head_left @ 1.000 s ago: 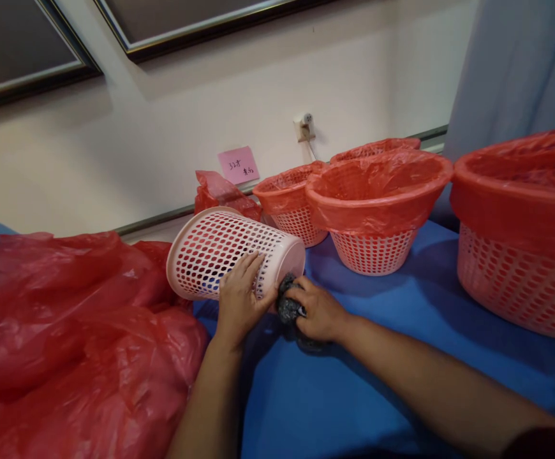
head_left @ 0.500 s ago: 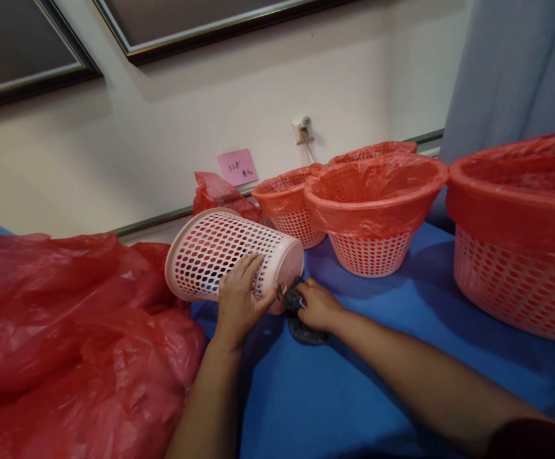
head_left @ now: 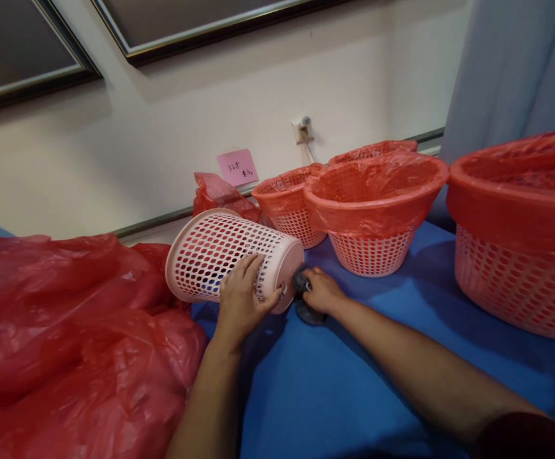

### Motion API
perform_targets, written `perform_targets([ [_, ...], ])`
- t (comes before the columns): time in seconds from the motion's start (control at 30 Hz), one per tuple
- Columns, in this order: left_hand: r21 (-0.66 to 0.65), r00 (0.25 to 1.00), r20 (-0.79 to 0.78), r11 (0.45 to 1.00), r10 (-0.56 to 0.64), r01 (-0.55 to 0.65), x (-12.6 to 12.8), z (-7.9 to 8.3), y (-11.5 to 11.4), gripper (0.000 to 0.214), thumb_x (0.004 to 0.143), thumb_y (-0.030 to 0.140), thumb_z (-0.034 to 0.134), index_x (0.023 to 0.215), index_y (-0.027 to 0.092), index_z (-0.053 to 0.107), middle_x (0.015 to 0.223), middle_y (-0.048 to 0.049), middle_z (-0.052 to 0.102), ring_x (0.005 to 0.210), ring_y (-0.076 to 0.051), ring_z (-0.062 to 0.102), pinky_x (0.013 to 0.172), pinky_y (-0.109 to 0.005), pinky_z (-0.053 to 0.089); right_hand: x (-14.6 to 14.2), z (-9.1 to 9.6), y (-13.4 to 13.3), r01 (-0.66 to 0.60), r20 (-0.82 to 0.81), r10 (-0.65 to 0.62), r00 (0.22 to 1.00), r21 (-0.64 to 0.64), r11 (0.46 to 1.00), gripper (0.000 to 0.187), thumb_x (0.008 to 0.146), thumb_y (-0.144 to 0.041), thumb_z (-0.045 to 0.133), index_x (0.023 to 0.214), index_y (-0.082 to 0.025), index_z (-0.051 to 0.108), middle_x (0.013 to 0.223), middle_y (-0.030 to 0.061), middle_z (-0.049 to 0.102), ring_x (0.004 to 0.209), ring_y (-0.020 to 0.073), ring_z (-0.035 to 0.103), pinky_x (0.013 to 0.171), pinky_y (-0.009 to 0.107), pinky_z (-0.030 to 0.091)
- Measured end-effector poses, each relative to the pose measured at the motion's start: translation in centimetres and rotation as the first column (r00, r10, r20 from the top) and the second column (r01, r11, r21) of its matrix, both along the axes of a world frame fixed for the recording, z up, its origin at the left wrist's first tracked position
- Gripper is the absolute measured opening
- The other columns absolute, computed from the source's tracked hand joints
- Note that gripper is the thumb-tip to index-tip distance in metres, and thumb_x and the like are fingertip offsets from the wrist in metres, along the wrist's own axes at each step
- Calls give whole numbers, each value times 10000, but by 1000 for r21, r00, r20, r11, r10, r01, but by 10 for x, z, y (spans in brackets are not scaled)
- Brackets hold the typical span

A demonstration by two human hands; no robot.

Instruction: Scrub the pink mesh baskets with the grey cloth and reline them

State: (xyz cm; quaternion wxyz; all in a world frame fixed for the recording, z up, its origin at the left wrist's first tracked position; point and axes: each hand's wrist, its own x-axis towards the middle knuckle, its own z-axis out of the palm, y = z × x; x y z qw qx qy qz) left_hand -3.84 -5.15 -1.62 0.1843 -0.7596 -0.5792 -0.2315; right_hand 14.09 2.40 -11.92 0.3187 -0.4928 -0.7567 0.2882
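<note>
A pale pink perforated plastic wastebasket (head_left: 229,252) lies on its side, mouth to the left and base to the right. My left hand (head_left: 242,296) grips it near the base, fingers along the holed wall and thumb at the base's edge. In my right hand (head_left: 323,293) is a bunched dark grey cloth (head_left: 301,280), which is against the wastebasket's base. Part of the cloth hangs below my fingers onto the blue tabletop (head_left: 316,395). Dark marks show on the base beside my left thumb.
Several baskets lined with red plastic bags stand to the right, including a middle one (head_left: 373,248) and a large one (head_left: 517,280). A heap of red plastic bags (head_left: 76,344) fills the left. Behind are a pink note (head_left: 237,167) and a wall socket (head_left: 302,132).
My right hand and the cloth have moved slightly up and to the right along the wastebasket's base. My left hand and the wastebasket have hardly moved.
</note>
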Motion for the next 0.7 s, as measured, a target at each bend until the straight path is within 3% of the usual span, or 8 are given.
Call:
perform_targets([
  [0.1,13,1000,-5,1000,-9,9,0,-1,0,656,855,473,697,1424,202,512,1475,-146,558,1365,-348,519,1109,-502,425,1,1,-4,-7,5,7,1000,-22,1000,305,701,-145,707,1001,-202,721,991,71,676,921,240,681,901,347,524],
  [0.17,21,1000,-3,1000,-12,12,0,-2,0,647,858,483,692,1415,204,519,1469,-141,564,1359,-345,525,1108,-501,428,3,6,0,81,-22,-81,996,-18,997,394,775,-161,652,1167,-189,680,1103,103,665,1031,253,664,961,367,510],
  [0.23,24,1000,-2,1000,-12,12,-1,-2,0,644,855,482,690,1413,207,523,1472,-142,563,1357,-349,528,1105,-506,431,5,13,5,179,-113,-173,978,48,983,551,851,-161,569,1401,-180,530,1323,141,579,1236,255,584,1074,388,458],
  [0.3,28,1000,-2,999,-19,19,-2,-3,1,642,853,471,689,1414,206,523,1475,-144,561,1360,-354,526,1104,-514,432,6,17,7,186,-257,-131,957,202,962,645,877,-153,533,1508,-200,407,1495,138,441,1394,236,461,1167,392,387],
  [0.37,32,1000,-1,999,-29,29,-2,-3,1,640,850,462,690,1413,206,524,1473,-145,564,1358,-356,528,1107,-518,431,5,15,5,117,-318,-14,948,309,944,679,855,-130,552,1513,-214,408,1568,122,360,1452,227,395,1201,379,352],
  [0.47,39,1000,5,999,-30,30,-2,-3,1,635,851,469,689,1406,203,533,1461,-150,573,1348,-358,538,1108,-517,434,2,3,2,23,-200,7,980,146,989,641,800,-86,592,1426,-208,518,1467,126,483,1345,245,516,1146,374,411],
  [0.57,40,1000,7,999,-28,28,-2,-3,1,630,856,478,687,1405,205,537,1450,-146,581,1342,-358,542,1096,-519,442,1,-6,7,47,-124,-48,991,-16,999,548,747,-61,631,1276,-203,626,1208,106,634,1143,254,643,1055,385,477],
  [0.7,43,1000,4,999,-29,29,-3,-5,2,634,852,466,695,1406,201,538,1459,-147,576,1354,-359,531,1105,-522,431,2,1,15,149,-221,-141,965,19,989,606,835,-146,602,1429,-182,490,1341,146,553,1256,252,580,1114,398,440],
])
